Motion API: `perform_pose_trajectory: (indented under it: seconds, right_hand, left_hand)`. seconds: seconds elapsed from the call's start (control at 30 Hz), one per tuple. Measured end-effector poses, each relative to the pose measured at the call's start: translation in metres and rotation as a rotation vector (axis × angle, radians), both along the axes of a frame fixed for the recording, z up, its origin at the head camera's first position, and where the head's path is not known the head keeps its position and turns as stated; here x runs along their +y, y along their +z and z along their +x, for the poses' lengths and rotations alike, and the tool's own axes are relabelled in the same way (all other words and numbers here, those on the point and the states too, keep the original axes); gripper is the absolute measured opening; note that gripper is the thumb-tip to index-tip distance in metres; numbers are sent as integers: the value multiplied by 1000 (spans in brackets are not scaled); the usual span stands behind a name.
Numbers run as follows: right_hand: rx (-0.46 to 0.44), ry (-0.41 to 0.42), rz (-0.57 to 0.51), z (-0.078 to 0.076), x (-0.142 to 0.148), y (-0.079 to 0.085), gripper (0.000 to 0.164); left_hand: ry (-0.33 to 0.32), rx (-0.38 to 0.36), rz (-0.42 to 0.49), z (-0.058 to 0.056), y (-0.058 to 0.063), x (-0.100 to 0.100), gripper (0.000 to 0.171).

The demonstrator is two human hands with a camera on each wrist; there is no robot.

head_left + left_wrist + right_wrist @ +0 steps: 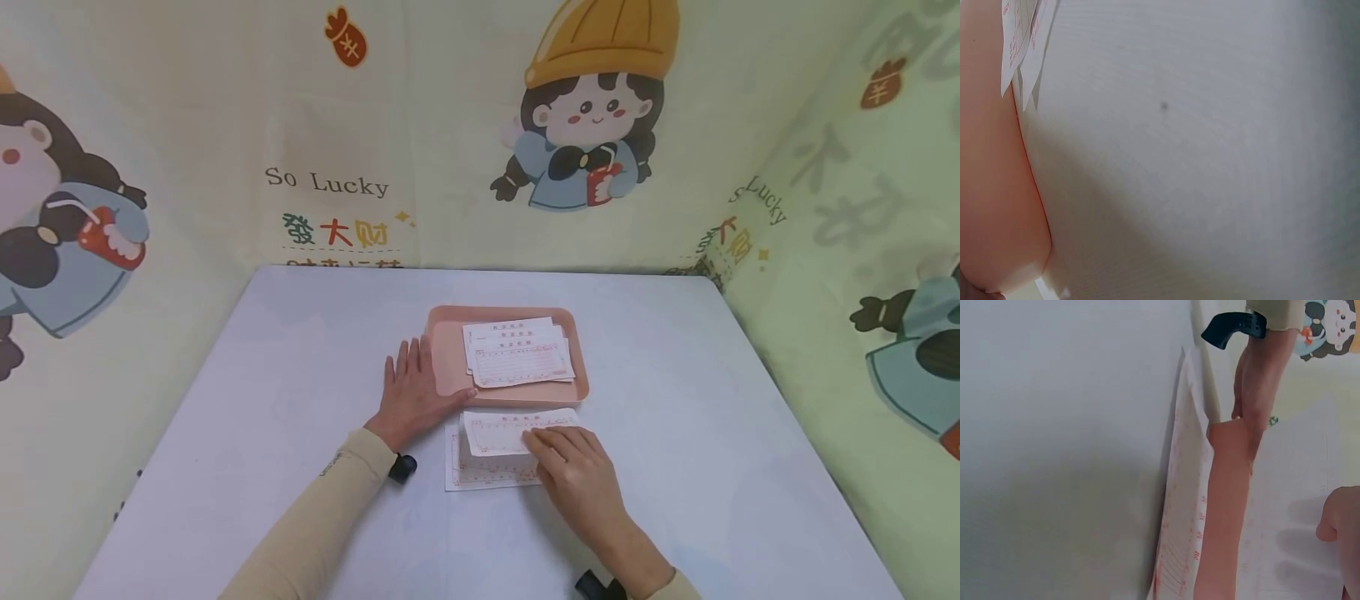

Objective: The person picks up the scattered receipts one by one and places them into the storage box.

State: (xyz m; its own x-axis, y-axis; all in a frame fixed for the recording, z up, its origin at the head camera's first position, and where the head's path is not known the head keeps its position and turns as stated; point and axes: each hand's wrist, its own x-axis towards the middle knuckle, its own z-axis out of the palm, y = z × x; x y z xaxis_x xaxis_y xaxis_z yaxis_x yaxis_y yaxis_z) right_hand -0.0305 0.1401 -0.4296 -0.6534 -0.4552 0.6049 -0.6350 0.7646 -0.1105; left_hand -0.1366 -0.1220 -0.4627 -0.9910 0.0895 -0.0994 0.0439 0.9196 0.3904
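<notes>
At the near side of the white table [300, 358], the right hand [581, 479] pinched a printed sheet [495, 435] above lower sheets [465, 480], hiding their right end. Farther left, the left hand [416, 396], fingers straight, touched the pink tray [447, 358] holding a paper stack [521, 364]. Cartoon-printed walls [450, 83] rose beyond. Fine print was unreadable.
</notes>
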Motion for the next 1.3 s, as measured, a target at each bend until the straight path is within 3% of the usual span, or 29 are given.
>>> perform_pose_trajectory:
  seconds: [0.4, 0.67, 1.3]
  right_hand:
    - [-8, -15, -8, -6, 5, 11, 49]
    - [11, -10, -22, -12, 3, 10, 51]
    - [21, -77, 3, -39, 0, 13, 51]
  left_hand:
    - [-4, 39, 9, 0, -3, -2, 126]
    - [9, 5, 16, 2, -2, -2, 126]
    - [7, 39, 29, 2, 0, -1, 127]
